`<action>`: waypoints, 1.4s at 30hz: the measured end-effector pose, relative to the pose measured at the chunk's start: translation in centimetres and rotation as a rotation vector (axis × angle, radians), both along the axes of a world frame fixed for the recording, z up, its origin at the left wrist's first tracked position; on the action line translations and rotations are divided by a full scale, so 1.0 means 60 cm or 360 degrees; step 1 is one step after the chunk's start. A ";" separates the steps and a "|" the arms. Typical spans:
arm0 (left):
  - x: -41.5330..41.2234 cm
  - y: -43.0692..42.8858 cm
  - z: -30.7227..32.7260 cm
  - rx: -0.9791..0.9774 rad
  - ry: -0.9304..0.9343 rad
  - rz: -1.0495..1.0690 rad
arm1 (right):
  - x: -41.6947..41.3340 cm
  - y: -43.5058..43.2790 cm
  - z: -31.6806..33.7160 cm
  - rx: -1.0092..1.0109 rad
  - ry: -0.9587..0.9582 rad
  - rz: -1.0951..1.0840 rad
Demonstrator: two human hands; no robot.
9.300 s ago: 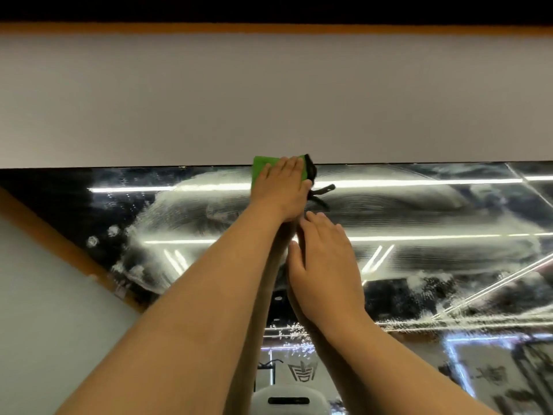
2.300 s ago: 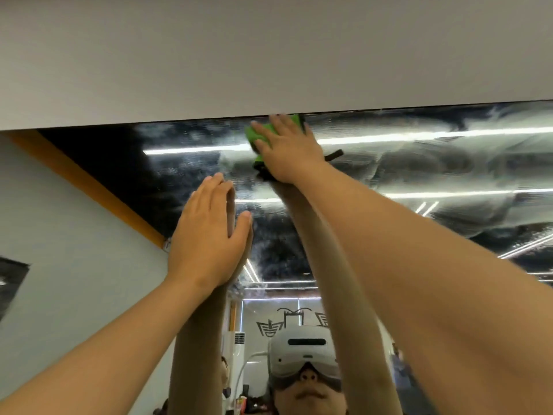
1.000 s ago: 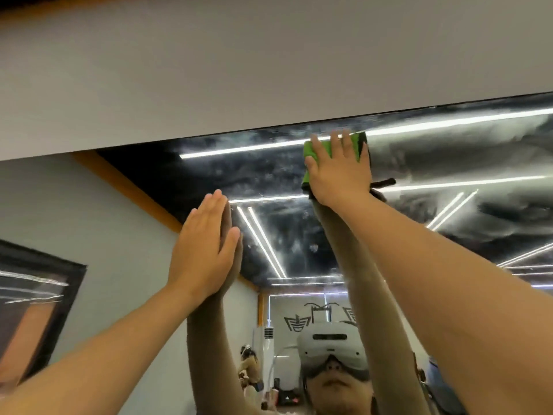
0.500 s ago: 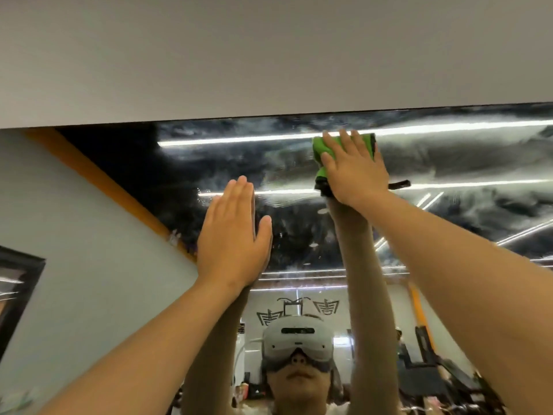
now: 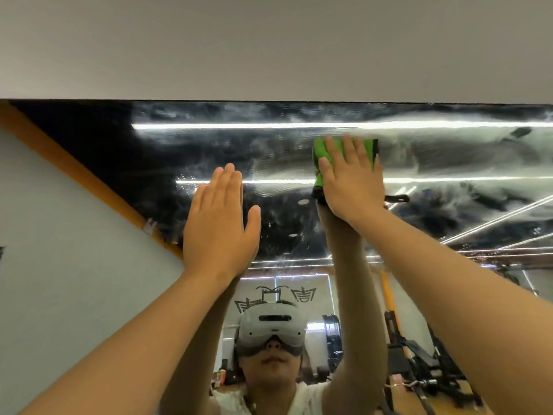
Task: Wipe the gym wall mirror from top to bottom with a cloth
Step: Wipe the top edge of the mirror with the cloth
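Green cloth (image 5: 320, 152) lay flat under our right hand (image 5: 350, 182), whose straight fingers (image 5: 348, 148) pressed it to the mirror (image 5: 179, 151) near its top edge, likely for even pressure. Our left hand (image 5: 218, 226), flat and holding nothing, seemed to brace on the mirror. We counted one cloth, one mirror, two hands.

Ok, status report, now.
Right hand flat, pressing cloth on mirror near top edge. Left hand flat on mirror, empty. Smears across it. Nothing in the way.
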State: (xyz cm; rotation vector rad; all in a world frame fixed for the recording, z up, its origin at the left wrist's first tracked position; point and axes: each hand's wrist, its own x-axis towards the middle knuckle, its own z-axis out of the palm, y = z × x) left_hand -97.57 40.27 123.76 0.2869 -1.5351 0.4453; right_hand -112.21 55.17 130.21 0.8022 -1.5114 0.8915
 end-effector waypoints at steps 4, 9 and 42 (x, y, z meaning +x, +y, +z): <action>0.001 0.005 -0.004 0.0006 0.0000 -0.0001 | 0.058 -0.062 0.010 0.0149 0.0206 0.0025; 0.000 0.003 -0.004 -0.0006 0.0000 0.0010 | 0.074 -0.080 0.046 0.0239 0.0353 0.0017; -0.006 -0.010 -0.004 -0.0090 0.0050 -0.0046 | -0.019 0.005 0.135 -0.0028 0.0052 -0.0114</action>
